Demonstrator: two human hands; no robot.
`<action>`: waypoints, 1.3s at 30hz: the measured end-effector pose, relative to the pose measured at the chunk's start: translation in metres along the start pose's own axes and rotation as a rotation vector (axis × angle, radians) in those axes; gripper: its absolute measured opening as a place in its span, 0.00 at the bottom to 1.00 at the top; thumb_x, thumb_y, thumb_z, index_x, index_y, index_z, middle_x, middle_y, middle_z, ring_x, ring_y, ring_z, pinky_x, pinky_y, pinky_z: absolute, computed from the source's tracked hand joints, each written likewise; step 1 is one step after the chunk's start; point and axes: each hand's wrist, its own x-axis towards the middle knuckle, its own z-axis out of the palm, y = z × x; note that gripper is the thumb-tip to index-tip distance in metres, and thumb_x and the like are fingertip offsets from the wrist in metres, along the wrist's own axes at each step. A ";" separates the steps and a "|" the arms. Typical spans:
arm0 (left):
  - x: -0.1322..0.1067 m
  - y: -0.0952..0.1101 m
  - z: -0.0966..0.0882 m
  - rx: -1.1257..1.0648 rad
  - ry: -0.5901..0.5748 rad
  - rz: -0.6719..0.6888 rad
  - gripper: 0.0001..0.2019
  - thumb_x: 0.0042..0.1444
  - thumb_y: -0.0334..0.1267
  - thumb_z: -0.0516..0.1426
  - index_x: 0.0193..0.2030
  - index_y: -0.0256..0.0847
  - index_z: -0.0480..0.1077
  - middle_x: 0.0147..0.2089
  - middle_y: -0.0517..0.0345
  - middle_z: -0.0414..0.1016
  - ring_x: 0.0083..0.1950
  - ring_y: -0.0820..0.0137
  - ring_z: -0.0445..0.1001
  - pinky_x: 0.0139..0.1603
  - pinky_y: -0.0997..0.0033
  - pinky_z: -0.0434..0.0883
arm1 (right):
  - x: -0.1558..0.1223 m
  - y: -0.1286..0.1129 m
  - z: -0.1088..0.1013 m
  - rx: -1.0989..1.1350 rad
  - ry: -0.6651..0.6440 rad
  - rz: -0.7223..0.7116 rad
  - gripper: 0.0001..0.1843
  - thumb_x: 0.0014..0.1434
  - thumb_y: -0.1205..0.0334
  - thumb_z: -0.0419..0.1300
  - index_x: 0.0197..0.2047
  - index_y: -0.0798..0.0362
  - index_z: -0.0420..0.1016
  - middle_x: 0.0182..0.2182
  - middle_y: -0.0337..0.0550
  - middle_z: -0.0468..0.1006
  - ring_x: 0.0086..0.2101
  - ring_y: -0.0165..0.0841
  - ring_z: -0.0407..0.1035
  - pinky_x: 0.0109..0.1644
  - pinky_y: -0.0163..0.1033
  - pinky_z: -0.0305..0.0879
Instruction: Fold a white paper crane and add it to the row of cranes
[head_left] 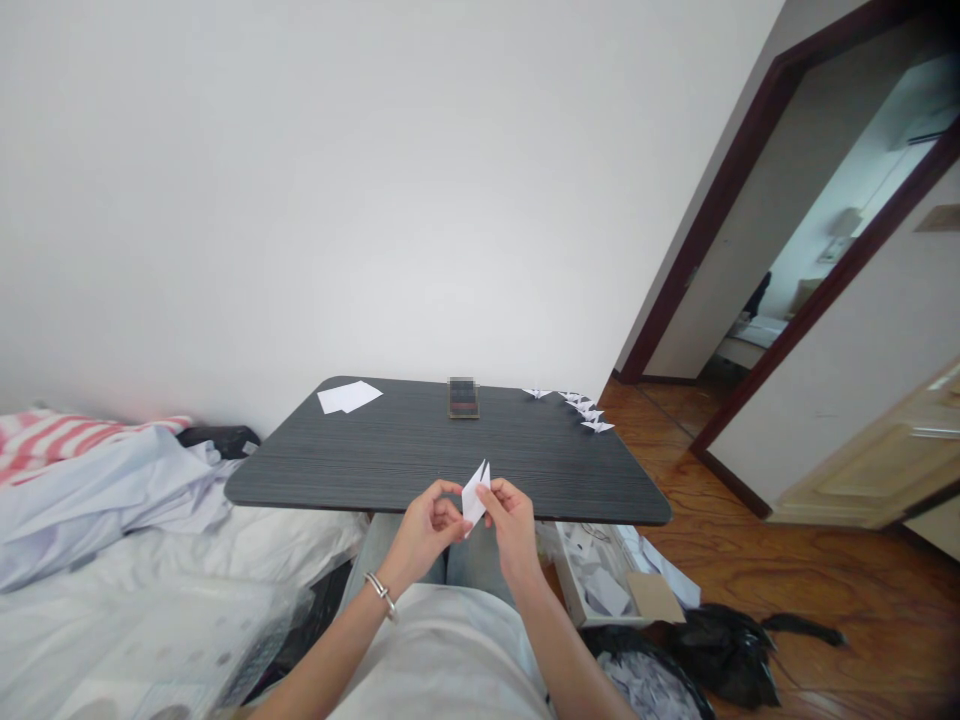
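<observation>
A small folded piece of white paper (474, 498), narrow and pointed with a split at its upper tip, is held upright at the near edge of the dark table (405, 450). My left hand (429, 530) pinches its lower left side between thumb and fingers. On its right side, the thumb and fingers of my right hand (513, 520) press on the paper. Several folded paper cranes (581, 404) stand in a loose row at the table's far right. Flat white paper sheets (350, 396) overlap at the far left.
A phone-like dark device (463, 398) rests at the table's back middle, near the wall. Below right are a white box (600, 585) with papers and a black bag (652, 685) full of paper pieces. Rumpled cloth (112, 490) covers the bed at left.
</observation>
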 end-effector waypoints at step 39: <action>0.004 0.008 -0.005 -0.027 0.141 0.055 0.12 0.48 0.44 0.55 0.28 0.35 0.64 0.22 0.63 0.63 0.22 0.78 0.60 0.21 0.80 0.56 | -0.005 0.006 0.003 -0.154 -0.245 -0.050 0.13 0.51 0.58 0.56 0.19 0.55 0.62 0.14 0.31 0.58 0.17 0.23 0.50 0.20 0.29 0.46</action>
